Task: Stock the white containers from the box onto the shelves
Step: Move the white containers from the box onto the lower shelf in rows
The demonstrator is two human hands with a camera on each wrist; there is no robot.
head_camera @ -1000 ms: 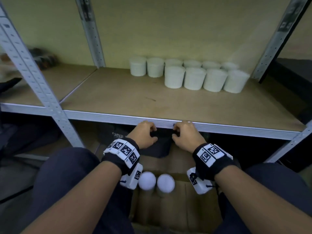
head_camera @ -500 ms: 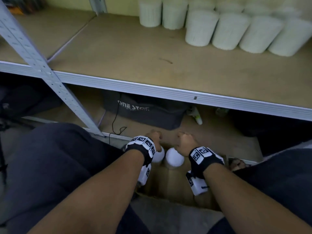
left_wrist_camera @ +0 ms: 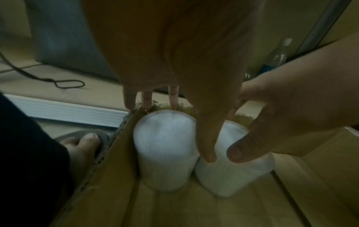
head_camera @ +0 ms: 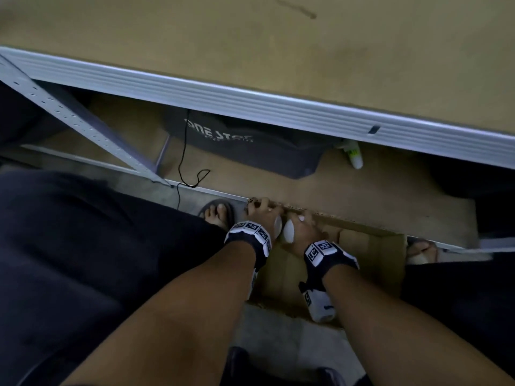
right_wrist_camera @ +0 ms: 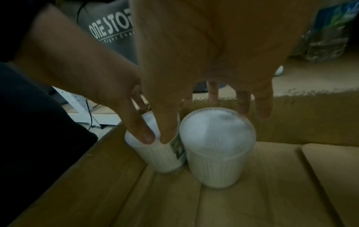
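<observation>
Two white ribbed containers stand side by side in the far left corner of an open cardboard box (head_camera: 362, 263) on the floor. My left hand (head_camera: 260, 215) reaches down over the left container (left_wrist_camera: 165, 138), fingers behind its far rim and thumb (left_wrist_camera: 205, 145) down between the two. My right hand (head_camera: 302, 225) curls the same way round the right container (right_wrist_camera: 215, 138), with its thumb (right_wrist_camera: 169, 133) in the gap. In the head view both containers are mostly hidden under the hands. The brown shelf board (head_camera: 250, 37) lies above the box.
Under the shelf sit a dark bag printed ONE STOP (head_camera: 245, 146), a loose black cord (head_camera: 192, 174) and a small bottle (head_camera: 354, 157). A perforated metal upright (head_camera: 83, 126) slants at left. My sandalled feet (head_camera: 218, 215) flank the box, with my knees either side.
Both hands dropped from the shelf's front rail into the box and closed round the two containers. The head view tilted down, so the stocked containers on the shelf left the picture.
</observation>
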